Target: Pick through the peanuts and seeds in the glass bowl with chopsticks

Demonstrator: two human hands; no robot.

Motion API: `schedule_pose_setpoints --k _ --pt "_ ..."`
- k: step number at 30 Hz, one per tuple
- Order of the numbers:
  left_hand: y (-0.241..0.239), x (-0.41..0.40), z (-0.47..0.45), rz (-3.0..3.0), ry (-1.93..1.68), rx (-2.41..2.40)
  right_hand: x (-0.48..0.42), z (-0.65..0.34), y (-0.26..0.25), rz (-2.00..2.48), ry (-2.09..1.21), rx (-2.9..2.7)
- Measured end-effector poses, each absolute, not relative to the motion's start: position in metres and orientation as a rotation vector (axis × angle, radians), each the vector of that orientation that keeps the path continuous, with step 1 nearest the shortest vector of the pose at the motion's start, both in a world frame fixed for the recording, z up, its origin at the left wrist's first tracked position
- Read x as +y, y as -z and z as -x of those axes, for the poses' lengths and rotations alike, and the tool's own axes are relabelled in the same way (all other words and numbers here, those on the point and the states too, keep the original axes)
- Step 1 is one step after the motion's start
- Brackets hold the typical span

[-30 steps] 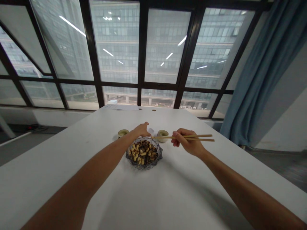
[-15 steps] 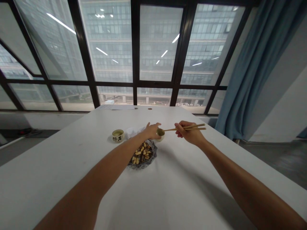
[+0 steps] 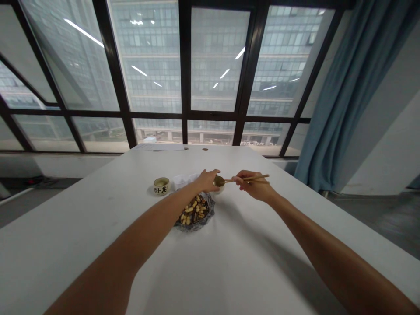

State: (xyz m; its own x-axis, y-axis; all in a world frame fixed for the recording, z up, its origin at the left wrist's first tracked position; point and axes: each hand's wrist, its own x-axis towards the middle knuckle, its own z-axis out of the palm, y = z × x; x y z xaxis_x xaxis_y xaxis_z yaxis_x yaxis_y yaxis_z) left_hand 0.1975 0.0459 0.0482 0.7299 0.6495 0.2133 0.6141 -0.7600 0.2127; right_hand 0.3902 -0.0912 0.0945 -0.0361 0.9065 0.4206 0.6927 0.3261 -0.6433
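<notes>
My left hand [image 3: 207, 180] is closed round the side of a small tea cup [image 3: 219, 181], whose greenish-brown inside faces me. My right hand [image 3: 251, 184] grips a pair of wooden chopsticks [image 3: 260, 177], held nearly level. Their thin ends reach left to the cup's opening; whether they pinch anything there I cannot tell. Below my left wrist lies a clear, scalloped dish [image 3: 193, 227] of peanuts [image 3: 196, 208] mixed with dark pieces, perhaps seeds. My left forearm hides part of this dish.
A second cup [image 3: 161, 187], pale with dark characters, stands left of the dish. White crumpled tissue [image 3: 180, 180] lies behind my left wrist. Papers [image 3: 160, 147] rest at the far edge of the white table [image 3: 98, 218], near a small brown round thing [image 3: 205, 149].
My right hand has moved left and slightly down, bringing the chopsticks closer to the cup. My left hand and the cup have hardly moved.
</notes>
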Motion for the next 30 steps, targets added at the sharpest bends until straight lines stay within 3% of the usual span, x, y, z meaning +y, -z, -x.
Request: schedule_pose_setpoints --k 14,24,30 --pt "-0.07 0.056 -0.16 -2.694 -0.105 1.332 -0.094 -0.385 -0.094 1.391 -0.206 -1.69" --pt "-0.073 0.037 -0.109 -2.72 -0.499 1.055 -0.107 -0.355 -0.092 1.125 -0.469 -1.654" --pt "-0.055 0.022 -0.028 -2.881 -0.755 1.221 -0.119 -0.329 -0.083 1.19 -0.71 -1.749"
